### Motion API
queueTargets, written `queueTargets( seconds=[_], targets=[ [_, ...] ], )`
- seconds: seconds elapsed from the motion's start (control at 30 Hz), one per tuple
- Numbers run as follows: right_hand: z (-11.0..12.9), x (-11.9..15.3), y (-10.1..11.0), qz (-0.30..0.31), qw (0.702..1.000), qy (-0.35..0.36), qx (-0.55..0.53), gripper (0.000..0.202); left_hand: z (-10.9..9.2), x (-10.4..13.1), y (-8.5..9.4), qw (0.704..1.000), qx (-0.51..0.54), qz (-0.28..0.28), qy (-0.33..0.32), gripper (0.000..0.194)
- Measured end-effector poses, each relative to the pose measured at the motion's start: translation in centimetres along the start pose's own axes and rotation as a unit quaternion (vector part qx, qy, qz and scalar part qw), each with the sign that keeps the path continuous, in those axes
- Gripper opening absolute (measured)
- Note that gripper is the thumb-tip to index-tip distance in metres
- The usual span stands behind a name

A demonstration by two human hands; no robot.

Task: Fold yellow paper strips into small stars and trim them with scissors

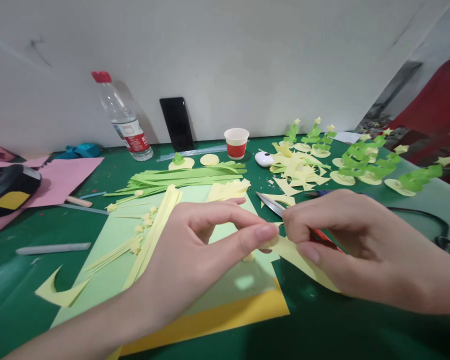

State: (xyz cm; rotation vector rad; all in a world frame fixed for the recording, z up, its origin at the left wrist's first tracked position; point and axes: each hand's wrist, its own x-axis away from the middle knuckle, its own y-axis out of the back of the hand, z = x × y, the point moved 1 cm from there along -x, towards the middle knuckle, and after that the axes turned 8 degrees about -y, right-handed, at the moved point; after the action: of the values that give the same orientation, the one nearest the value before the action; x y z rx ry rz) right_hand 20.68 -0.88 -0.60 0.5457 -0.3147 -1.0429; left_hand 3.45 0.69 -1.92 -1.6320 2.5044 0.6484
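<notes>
Both hands meet right of the middle, over a pale yellow paper strip. My left hand pinches its left end between thumb and forefinger. Gripping the strip farther along is my right hand, with thumb and bent forefinger closed on it. Scissors with a silver blade and red handle show behind the right fingers; whether that hand touches them I cannot tell. Under the left hand are light green sheets bearing long yellow strips and small folded paper stars on thin strips.
Green strips lie behind the sheets. Along the wall stand a water bottle, a phone and a paper cup. Yellow scraps and several green paper plants are at right. A tape measure sits left.
</notes>
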Motion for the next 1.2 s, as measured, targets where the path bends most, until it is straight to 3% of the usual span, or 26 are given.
queueTargets(
  seconds=[0.17, 0.4, 0.57, 0.67, 0.87, 0.97, 1.03, 1.2],
  targets=[
    [-0.1, 0.1, 0.1, 0.038, 0.997, -0.038, -0.047, 0.023, 0.1, 0.0, 0.1, 1.0, 0.005, 0.002, -0.002, 0.019],
    [0.3, -0.3, 0.3, 0.055, 0.998, -0.022, -0.017, 0.024, -0.2, -0.1, 0.0, 1.0, 0.015, 0.018, 0.016, 0.02],
    [0.3, -0.3, 0.0, 0.026, 0.999, -0.015, 0.013, 0.029, -0.5, -0.2, -0.1, 0.999, 0.017, 0.042, 0.012, 0.03],
    [-0.1, -0.4, -0.3, 0.014, 0.999, -0.003, 0.034, 0.029, 0.0, -0.4, 0.1, 0.998, 0.03, 0.046, 0.017, 0.025],
    [-0.7, -0.4, -0.6, -0.095, 0.993, 0.065, 0.022, 0.027, 1.1, -0.6, 0.3, 0.994, 0.102, -0.004, 0.038, 0.004],
    [-0.7, -0.4, -0.6, -0.111, 0.991, 0.073, 0.006, 0.028, 1.0, -0.4, 0.2, 0.997, 0.079, -0.019, 0.013, 0.007],
    [-0.6, -0.4, -0.6, -0.096, 0.993, 0.067, 0.013, 0.028, 0.9, -0.4, 0.1, 0.999, 0.041, -0.005, 0.008, 0.015],
    [-0.8, -0.4, -0.7, -0.066, 0.995, 0.06, 0.046, 0.025, 0.4, -0.2, -0.4, 0.996, -0.002, 0.09, 0.018, 0.019]
  ],
)
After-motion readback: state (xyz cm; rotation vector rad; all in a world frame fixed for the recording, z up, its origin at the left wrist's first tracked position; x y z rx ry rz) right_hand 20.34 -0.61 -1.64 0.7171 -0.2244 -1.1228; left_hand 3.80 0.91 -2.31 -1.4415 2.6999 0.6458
